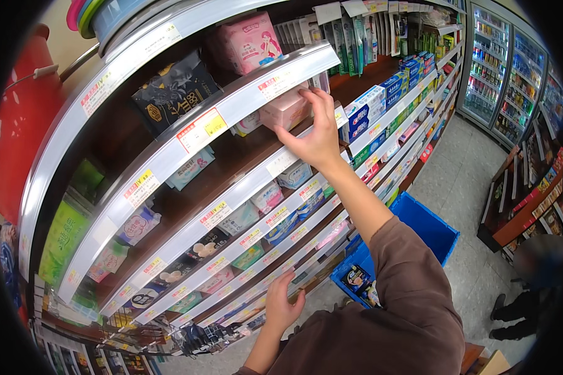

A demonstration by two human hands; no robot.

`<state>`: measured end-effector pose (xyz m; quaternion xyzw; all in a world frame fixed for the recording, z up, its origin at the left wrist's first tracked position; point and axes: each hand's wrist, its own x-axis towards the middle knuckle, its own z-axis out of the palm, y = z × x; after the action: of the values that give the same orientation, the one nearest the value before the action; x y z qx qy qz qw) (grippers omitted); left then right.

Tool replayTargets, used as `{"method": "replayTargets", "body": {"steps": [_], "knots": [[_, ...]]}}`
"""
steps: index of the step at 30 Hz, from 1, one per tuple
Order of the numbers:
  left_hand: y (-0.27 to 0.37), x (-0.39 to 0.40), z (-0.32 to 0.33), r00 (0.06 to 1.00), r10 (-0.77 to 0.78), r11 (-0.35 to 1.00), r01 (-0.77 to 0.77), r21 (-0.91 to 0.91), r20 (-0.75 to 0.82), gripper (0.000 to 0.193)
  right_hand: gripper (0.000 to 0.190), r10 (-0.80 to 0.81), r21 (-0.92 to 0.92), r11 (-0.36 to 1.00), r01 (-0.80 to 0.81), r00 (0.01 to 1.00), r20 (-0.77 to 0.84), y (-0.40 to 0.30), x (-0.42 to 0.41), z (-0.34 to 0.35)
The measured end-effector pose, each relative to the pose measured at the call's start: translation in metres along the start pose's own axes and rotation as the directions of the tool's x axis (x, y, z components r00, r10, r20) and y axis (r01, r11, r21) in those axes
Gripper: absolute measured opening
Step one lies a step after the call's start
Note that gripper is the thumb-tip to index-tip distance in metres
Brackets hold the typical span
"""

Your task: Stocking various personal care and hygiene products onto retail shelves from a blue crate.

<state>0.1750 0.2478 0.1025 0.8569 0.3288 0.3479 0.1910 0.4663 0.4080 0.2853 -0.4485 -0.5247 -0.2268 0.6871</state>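
My right hand (316, 131) is raised to a shelf and grips a pale pink box (286, 108), thumb at its lower front corner and fingers along its right side. The box is on the shelf board, partly hidden by the price-label rail (262, 89) above and by my fingers. Behind its left side a white and pink pack (247, 124) shows. My left hand (281, 300) hangs lower down before the bottom shelves, thumb and fingers apart, holding nothing. Near my right hand stand blue and white toothpaste boxes (363, 112).
A blue plastic crate (427, 229) with a few packs in it stands on the floor (450, 164) below my right arm. Metal label rails jut along the shelves. A red bucket (23, 126) is at far left, drinks fridges (488, 75) at far right. Another person's legs (516, 318) show at right.
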Motion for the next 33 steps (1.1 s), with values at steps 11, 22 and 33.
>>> {"method": "replayTargets", "body": {"steps": [11, 22, 33], "knots": [[-0.012, -0.012, -0.005, 0.992, -0.098, 0.995, 0.098, 0.007, 0.076, 0.049, 0.07, 0.148, -0.225, 0.965, -0.138, 0.989, 0.028, 0.045, 0.025, -0.012], [-0.005, -0.008, 0.003, 0.969, -0.127, 0.99, 0.138, -0.041, 0.212, 0.047, 0.078, 0.253, -0.156, 0.962, -0.225, 0.947, 0.199, 0.035, 0.032, -0.026], [0.001, 0.0, 0.039, 0.92, -0.081, 0.992, 0.11, -0.055, 0.383, 0.045, 0.028, 0.289, 0.146, 0.945, -0.292, 0.956, 0.04, 0.057, -0.045, -0.153]]}}
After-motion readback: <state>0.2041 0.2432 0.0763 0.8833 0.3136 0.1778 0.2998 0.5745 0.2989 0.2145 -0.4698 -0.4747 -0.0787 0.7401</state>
